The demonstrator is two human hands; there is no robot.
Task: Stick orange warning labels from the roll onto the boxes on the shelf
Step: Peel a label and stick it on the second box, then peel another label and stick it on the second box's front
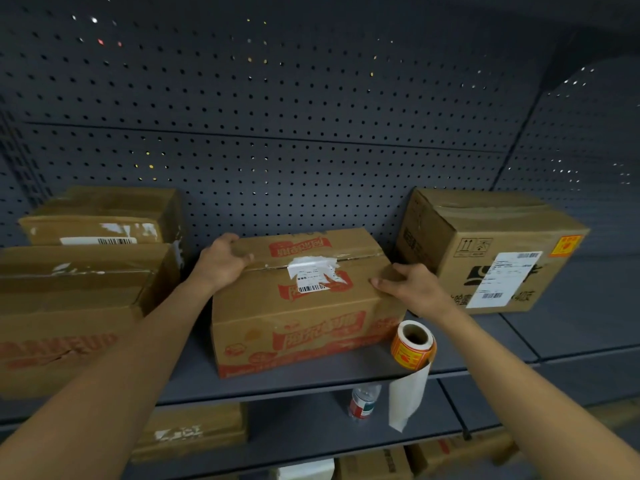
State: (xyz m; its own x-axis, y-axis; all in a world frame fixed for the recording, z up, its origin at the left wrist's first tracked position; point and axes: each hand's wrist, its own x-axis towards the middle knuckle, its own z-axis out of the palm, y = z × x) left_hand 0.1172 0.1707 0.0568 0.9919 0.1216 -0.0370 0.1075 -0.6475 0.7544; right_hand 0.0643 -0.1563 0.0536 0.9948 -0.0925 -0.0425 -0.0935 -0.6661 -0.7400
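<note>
Cardboard box [304, 299] — between both hands, roll [414, 344] beside

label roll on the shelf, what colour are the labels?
Orange with red print, on white backing paper; the label roll shows best in the head view.

2 bare forearms, no sleeves; left hand [221, 265], right hand [412, 289] ungloved, no jewellery.
</note>
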